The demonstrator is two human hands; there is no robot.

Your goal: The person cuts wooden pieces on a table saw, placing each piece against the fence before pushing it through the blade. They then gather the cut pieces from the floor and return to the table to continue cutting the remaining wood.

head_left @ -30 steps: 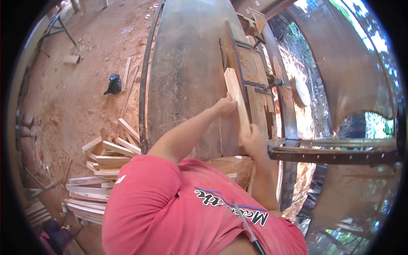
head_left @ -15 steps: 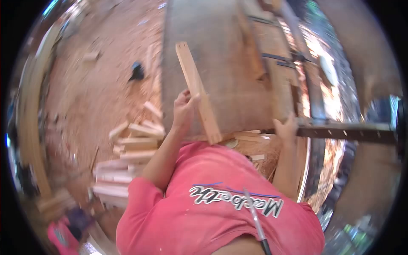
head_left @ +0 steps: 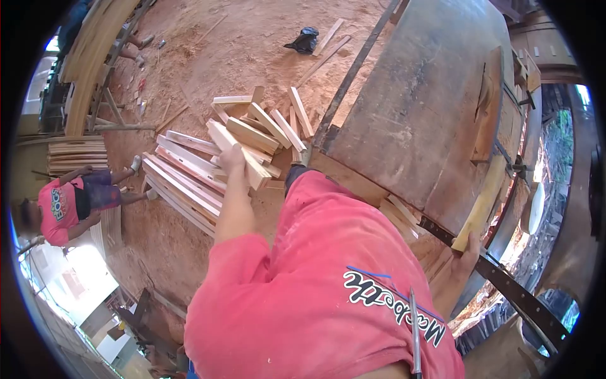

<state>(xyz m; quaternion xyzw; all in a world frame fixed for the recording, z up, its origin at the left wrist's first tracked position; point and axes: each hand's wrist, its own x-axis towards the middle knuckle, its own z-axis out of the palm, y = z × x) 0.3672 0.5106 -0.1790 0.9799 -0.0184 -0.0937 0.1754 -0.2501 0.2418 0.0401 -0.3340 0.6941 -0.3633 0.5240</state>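
My left hand [head_left: 232, 162] is closed around a pale wooden block [head_left: 251, 165], a long squared piece. It holds the block over a loose pile of similar cut wooden pieces [head_left: 255, 132] on the ground at the left. Beside that pile lies a stack of longer wooden strips [head_left: 183, 180]. At the right, my right hand [head_left: 466, 254] is closed on the near end of a yellowish wooden board [head_left: 483, 205] at the workbench's edge; some of its fingers are hidden. Close to this hand runs a dark metal bar with holes [head_left: 508, 284].
A large worn workbench [head_left: 404, 114] fills the upper right. A black plastic bag [head_left: 305, 41] lies on the sawdust-covered ground. Another person [head_left: 69, 205] in a pink shirt is at the far left, near stacked planks [head_left: 79, 155]. Long boards [head_left: 95, 63] stand at the upper left.
My view has turned left. My left hand has carried the wooden block from over the workbench to above the pile at the left. My right hand remains at the bench's right edge.
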